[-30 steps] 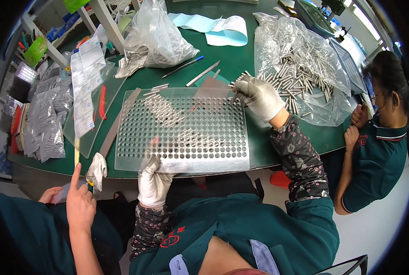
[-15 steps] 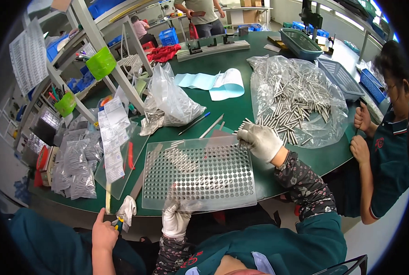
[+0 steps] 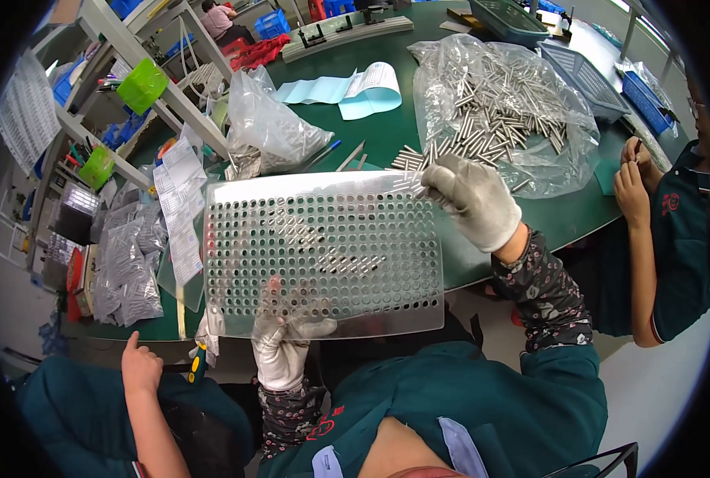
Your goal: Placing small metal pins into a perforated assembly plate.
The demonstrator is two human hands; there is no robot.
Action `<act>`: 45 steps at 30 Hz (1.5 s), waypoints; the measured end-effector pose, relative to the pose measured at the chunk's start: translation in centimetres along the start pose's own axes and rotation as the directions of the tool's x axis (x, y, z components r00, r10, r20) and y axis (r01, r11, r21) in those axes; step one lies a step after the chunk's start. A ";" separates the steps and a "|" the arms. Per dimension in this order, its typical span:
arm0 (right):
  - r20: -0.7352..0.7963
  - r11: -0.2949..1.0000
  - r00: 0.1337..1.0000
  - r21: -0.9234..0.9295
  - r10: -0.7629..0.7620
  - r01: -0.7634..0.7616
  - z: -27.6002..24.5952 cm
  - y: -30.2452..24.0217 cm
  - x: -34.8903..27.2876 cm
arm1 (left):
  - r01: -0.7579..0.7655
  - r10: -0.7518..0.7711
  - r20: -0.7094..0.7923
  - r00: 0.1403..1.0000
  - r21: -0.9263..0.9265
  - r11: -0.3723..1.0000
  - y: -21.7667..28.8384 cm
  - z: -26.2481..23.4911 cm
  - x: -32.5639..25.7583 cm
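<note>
A clear plastic plate (image 3: 323,255) pierced with rows of round holes is held tilted over the table's front edge. My gloved left hand (image 3: 279,346) grips its lower edge from beneath; the fingers show through the plate. At the far right corner my gloved right hand (image 3: 474,203) is closed on the plate, its fingertips partly hidden. Just beyond that corner lie loose metal pins (image 3: 406,158), beside a large open plastic bag (image 3: 522,179) with a heap of the same pins.
A filled plastic bag (image 3: 271,127), blue-white paper (image 3: 371,92) and a pen stand behind the plate. Small bags (image 3: 128,271) and paper slips (image 3: 179,211) lie at left. A co-worker's hand (image 3: 142,366) is at left; another co-worker's hands (image 3: 635,187) are at right. Baskets (image 3: 586,80) stand back right.
The plate has lifted and tilted toward me, and its lower edge shows more of my left hand's fingers. My right hand stays at its far right corner. The view has shifted downward.
</note>
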State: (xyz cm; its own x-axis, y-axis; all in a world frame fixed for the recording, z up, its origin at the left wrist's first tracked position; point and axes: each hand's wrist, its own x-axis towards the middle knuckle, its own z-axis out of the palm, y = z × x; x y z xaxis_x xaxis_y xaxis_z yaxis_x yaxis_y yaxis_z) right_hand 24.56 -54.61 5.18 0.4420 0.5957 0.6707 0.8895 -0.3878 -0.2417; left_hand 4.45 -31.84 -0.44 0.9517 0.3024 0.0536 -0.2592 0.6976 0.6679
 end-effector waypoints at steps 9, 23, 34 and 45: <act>-0.161 0.622 0.887 0.766 0.432 -0.164 -1.1 0.5 -5.2 | -0.067 0.067 -0.013 0.998 0.013 0.998 -1.0 -0.1 -2.3; 0.200 0.154 0.505 0.804 0.840 -0.574 3.0 3.1 -11.4 | -0.041 0.040 0.022 0.999 0.049 0.998 -1.7 -0.8 -1.2; 0.256 0.128 0.442 0.730 0.860 -0.671 2.6 2.4 -11.7 | -0.036 0.037 -0.030 0.999 0.046 0.998 -2.7 -1.7 2.8; 0.292 0.070 0.411 0.738 0.863 -0.672 1.6 2.4 -10.7 | -0.063 0.059 0.073 0.996 0.061 0.996 -3.0 -1.6 7.3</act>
State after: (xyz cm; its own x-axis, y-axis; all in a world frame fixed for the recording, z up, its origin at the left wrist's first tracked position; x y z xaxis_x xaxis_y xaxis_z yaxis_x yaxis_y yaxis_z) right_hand 22.15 -60.82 -3.74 0.9836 0.1158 -0.1379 -0.1488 0.0915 -0.9846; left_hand 11.88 -30.70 -3.28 0.9443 0.2948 0.1465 -0.3083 0.6360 0.7074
